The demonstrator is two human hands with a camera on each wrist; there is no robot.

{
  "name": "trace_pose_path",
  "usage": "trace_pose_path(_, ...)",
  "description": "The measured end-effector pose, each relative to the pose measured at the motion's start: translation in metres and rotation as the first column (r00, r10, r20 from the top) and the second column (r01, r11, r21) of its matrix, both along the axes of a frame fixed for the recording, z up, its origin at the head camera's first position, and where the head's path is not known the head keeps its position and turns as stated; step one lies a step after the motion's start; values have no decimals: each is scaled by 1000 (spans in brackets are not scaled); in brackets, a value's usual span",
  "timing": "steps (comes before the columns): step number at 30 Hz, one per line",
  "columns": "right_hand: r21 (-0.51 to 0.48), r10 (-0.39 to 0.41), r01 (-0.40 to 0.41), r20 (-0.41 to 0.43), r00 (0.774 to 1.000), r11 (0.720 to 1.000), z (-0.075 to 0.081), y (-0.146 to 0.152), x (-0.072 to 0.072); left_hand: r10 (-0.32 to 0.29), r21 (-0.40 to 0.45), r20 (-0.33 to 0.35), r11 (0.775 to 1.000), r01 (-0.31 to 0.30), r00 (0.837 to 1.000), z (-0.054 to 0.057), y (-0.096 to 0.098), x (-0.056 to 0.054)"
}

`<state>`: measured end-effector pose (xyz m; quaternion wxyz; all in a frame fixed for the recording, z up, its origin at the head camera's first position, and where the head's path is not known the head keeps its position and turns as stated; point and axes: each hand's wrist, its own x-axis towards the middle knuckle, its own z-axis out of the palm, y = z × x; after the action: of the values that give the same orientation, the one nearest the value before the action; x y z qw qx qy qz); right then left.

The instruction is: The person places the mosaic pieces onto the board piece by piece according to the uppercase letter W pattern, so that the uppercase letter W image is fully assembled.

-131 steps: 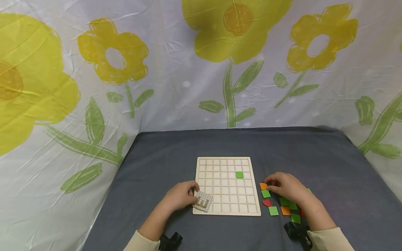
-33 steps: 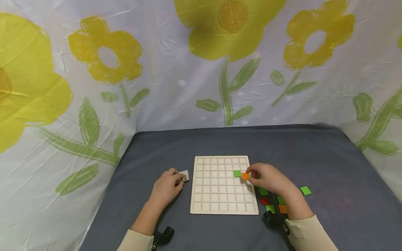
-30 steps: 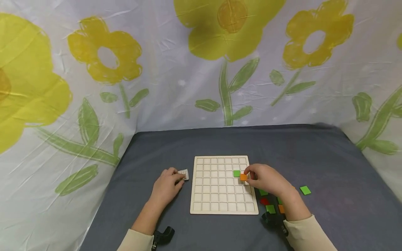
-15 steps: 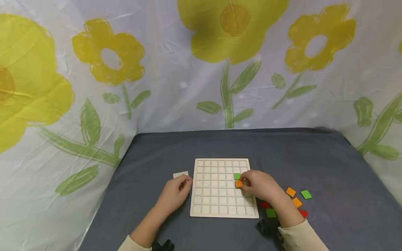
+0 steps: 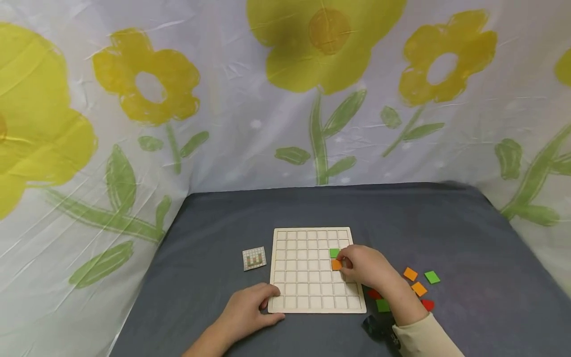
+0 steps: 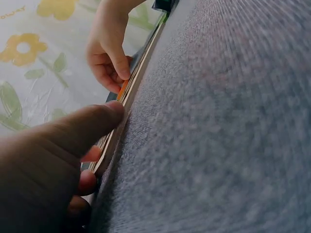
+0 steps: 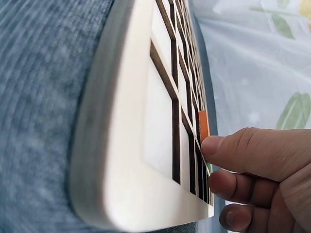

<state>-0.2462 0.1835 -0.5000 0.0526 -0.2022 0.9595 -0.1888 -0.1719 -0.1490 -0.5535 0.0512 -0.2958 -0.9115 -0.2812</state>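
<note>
The pale wooden grid board (image 5: 308, 305) lies on the dark cloth, with a green square tile (image 5: 334, 253) in one of its cells. My right hand (image 5: 368, 267) pinches an orange square tile (image 5: 336, 265) just below that green one; in the right wrist view, the thumb touches the tile (image 7: 203, 124) at the board's surface. At the board's near-left corner is my left hand (image 5: 250, 310), its thumb along the front edge and its fingers by the left edge, spread apart. A small pattern card (image 5: 254, 259) lies left of the board, untouched.
Right of the board lie loose tiles: orange tiles (image 5: 419, 289), green tiles (image 5: 431, 277) and red pieces (image 5: 427, 304), some partly behind the right forearm. A flower-printed curtain (image 5: 232, 124) hangs behind the cloth-covered table (image 5: 214, 213).
The orange tile came from the right-hand pile onto the board, first right of the green tile, then below it. My left hand let go of the card and moved to the board's near-left corner.
</note>
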Motion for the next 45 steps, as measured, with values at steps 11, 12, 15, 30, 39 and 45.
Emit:
trace_pose_path(11,3,-16,16,-5,1000,1000,0,0,-2,-24,-37,-54,999,22,998,-3,-2,-2)
trace_pose_path(12,4,-17,17,-5,1000,1000,0,0,-2,-23,-41,-58,999,20,998,-3,-2,-2)
trace_pose_path(15,13,-20,20,-2,1000,1000,-1,-1,-2,-19,-50,-65,999,16,998,-3,-2,-2)
trace_pose_path(30,24,74,-72,-102,992,997,-2,0,2,-14,-33,-49,999,12,999,1,0,-1)
trace_pose_path(39,60,87,-81,-100,991,995,-2,-1,1,-11,-30,-64,1000,9,998,-1,0,-1)
trace_pose_path(45,71,115,-106,-131,985,992,-3,-1,2,-13,-24,-73,1000,11,997,-1,-1,-1)
